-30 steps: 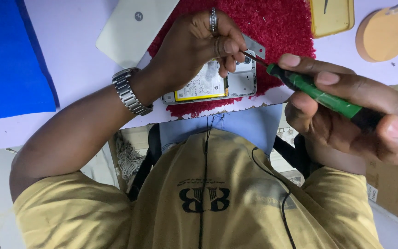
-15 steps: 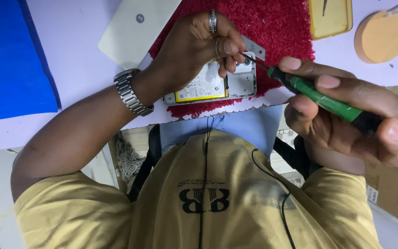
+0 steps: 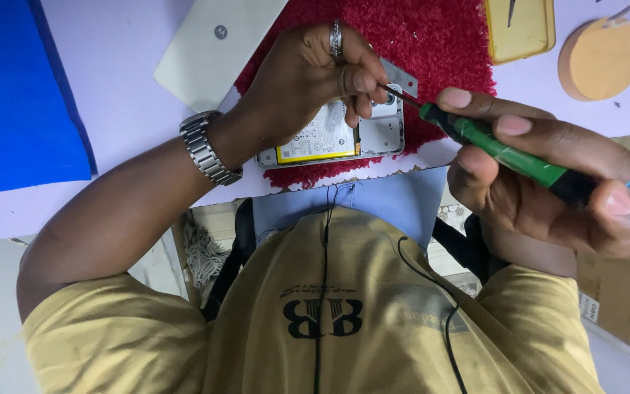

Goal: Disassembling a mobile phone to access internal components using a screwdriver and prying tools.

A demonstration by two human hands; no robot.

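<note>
An opened phone (image 3: 380,135) with its back off, showing a white and yellow battery (image 3: 319,138), lies on a red fuzzy mat (image 3: 432,44). My left hand (image 3: 300,80), with a ring and a metal wristwatch (image 3: 205,146), rests over the phone. Its fingertips pinch at the thin metal tip of a green-handled screwdriver (image 3: 512,153). My right hand (image 3: 548,190) grips the screwdriver's handle to the right of the phone, slanting it up-left. A small grey metal plate (image 3: 400,75) sits just behind the fingertips.
A white phone back cover (image 3: 213,44) lies at the mat's upper left. A blue sheet (image 3: 16,102) covers the far left, and a yellow case (image 3: 519,29) and an orange round pad (image 3: 599,58) are at top right. A cardboard box (image 3: 621,299) stands low on the right.
Nothing has clearly changed; both hands stay at the phone with the screwdriver tip between the left fingertips.
</note>
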